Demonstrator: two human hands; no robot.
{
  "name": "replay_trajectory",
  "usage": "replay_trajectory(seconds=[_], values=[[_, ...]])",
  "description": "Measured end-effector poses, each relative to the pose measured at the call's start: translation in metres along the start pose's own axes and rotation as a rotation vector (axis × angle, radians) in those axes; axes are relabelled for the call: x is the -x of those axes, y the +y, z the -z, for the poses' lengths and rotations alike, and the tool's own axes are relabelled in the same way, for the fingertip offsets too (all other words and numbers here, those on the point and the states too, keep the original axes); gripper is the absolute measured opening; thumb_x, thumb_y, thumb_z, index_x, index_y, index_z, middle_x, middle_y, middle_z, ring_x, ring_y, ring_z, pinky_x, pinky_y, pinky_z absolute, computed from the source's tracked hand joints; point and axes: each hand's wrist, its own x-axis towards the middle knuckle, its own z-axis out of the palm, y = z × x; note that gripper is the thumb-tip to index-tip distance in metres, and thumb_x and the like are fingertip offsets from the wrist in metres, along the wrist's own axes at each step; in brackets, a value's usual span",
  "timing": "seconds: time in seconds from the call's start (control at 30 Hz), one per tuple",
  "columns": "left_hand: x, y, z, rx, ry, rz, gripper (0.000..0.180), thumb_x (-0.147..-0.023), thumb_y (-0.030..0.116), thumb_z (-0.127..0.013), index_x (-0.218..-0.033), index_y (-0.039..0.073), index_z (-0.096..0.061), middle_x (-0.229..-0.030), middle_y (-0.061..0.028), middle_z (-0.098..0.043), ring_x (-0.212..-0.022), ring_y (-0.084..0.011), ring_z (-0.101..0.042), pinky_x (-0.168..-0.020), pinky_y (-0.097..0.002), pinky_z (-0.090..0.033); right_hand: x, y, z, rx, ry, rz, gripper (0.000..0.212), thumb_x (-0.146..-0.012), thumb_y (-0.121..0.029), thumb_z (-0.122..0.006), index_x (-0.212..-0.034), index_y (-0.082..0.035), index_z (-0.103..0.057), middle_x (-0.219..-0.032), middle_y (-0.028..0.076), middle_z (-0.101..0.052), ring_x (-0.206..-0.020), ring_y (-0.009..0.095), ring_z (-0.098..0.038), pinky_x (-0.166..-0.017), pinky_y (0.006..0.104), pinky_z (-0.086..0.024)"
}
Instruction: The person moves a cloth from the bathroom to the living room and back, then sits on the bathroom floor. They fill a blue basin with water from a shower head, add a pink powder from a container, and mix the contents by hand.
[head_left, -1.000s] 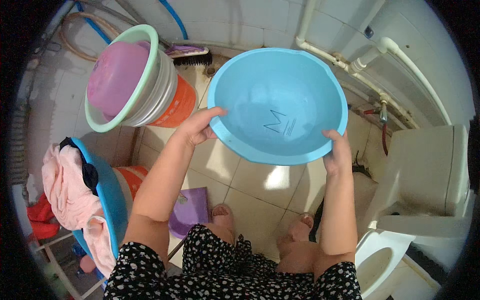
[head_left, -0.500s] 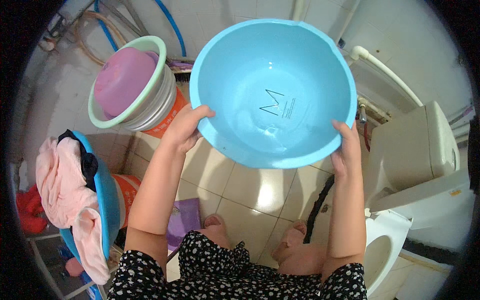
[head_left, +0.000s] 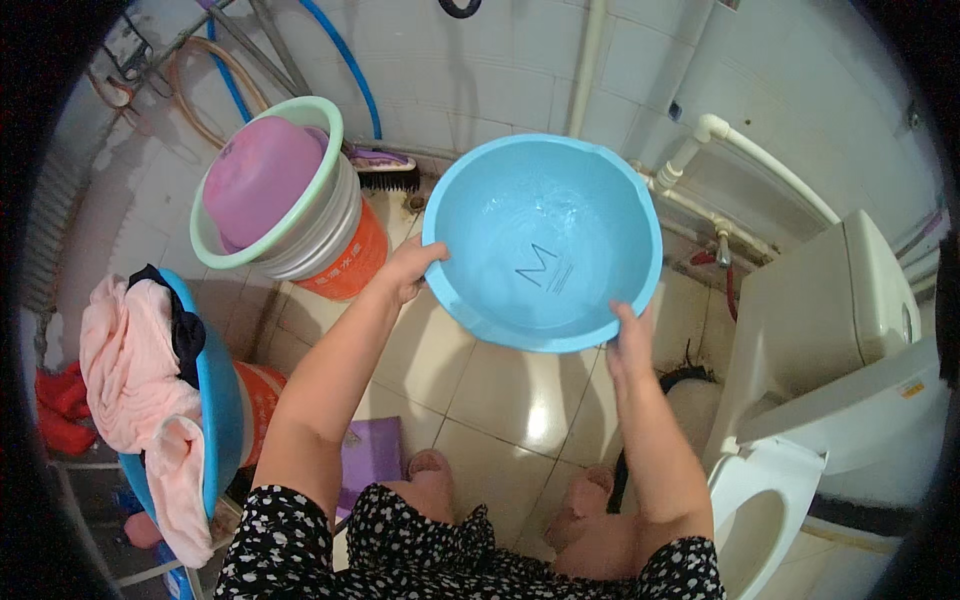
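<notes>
A light blue plastic basin (head_left: 480, 290) is held out in front of me above the tiled floor, with clear water in its bottom and dark marks on its base. My left hand (head_left: 412, 268) grips its left rim, thumb over the edge and fingers underneath. On the near right rim, my right hand (head_left: 630, 338) is closed the same way. To the left, a purple basin (head_left: 262, 180) lies upside down in a pale green basin (head_left: 335, 135), which rests on an orange-and-white bucket (head_left: 345, 265).
At left, a blue tub (head_left: 222, 400) holds a pink cloth (head_left: 130, 370) and a black garment. A white toilet (head_left: 770, 500) stands on the right. Against the back wall lie a scrubbing brush (head_left: 388, 170) and a white pipe (head_left: 770, 160). A purple dustpan-like piece (head_left: 370, 460) is near my feet.
Both hands have lowered the basin and moved it farther from me, so it looks smaller. The water in it has shifted toward the far side. My grip on the rim stays the same.
</notes>
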Motion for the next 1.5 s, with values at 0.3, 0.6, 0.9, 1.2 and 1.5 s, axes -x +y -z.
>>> replay_trajectory(seconds=[0.3, 0.6, 0.9, 1.2, 1.5], values=[[-0.033, 0.02, 0.022, -0.197, -0.087, 0.052, 0.058, -0.078, 0.021, -0.063, -0.128, -0.002, -0.042, -0.117, -0.0181, -0.055, -0.104, -0.026, -0.057, -0.089, -0.0372, -0.047, 0.039, 0.036, -0.025, 0.055, 0.019, 0.017, 0.057, -0.091, -0.018, -0.055, -0.138, -0.008, -0.025, -0.138, 0.011, -0.034, -0.125, 0.024, -0.036, -0.105, 0.0406, -0.029], [-0.025, -0.058, 0.039, 0.462, 0.128, -0.096, 0.042, -0.095, 0.034, -0.038, -0.118, 0.0, -0.05, -0.113, -0.0144, -0.058, -0.096, -0.0227, -0.06, -0.084, -0.0352, -0.051, 0.042, 0.006, -0.022, 0.189, 0.102, -0.025, 0.064, -0.094, -0.034, -0.046, -0.143, -0.007, -0.016, -0.145, 0.012, -0.024, -0.133, 0.026, -0.025, -0.109, 0.0419, -0.023], [0.007, -0.175, -0.067, 0.231, 0.072, 0.304, 0.033, -0.094, 0.035, -0.042, -0.107, 0.006, -0.053, -0.092, -0.0087, -0.061, -0.075, -0.0157, -0.059, -0.066, -0.0294, -0.051, 0.122, -0.025, -0.025, 0.019, 0.123, -0.117, 0.073, -0.094, -0.036, -0.045, -0.145, -0.006, -0.004, -0.149, 0.015, -0.015, -0.137, 0.027, -0.018, -0.11, 0.0409, -0.02], [-0.001, -0.176, -0.074, 0.318, 0.027, 0.108, 0.026, -0.095, 0.02, -0.042, -0.118, 0.01, -0.046, -0.091, -0.005, -0.061, -0.072, -0.0118, -0.06, -0.061, -0.0244, -0.053, 0.106, -0.016, -0.042, -0.022, 0.037, -0.166, 0.078, -0.092, -0.03, -0.051, -0.146, -0.009, 0.002, -0.148, 0.009, -0.02, -0.132, 0.025, -0.027, -0.104, 0.0397, -0.027], [0.003, -0.17, -0.06, 0.334, 0.097, -0.023, 0.03, -0.092, 0.03, -0.044, -0.113, 0.009, -0.053, -0.085, -0.0047, -0.061, -0.06, -0.0128, -0.057, -0.052, -0.0248, -0.048, 0.088, 0.01, -0.029, -0.167, -0.052, -0.313, 0.043, -0.093, -0.023, -0.047, -0.133, -0.012, -0.036, -0.128, 0.005, -0.039, -0.113, 0.022, -0.044, -0.097, 0.0366, -0.036]])
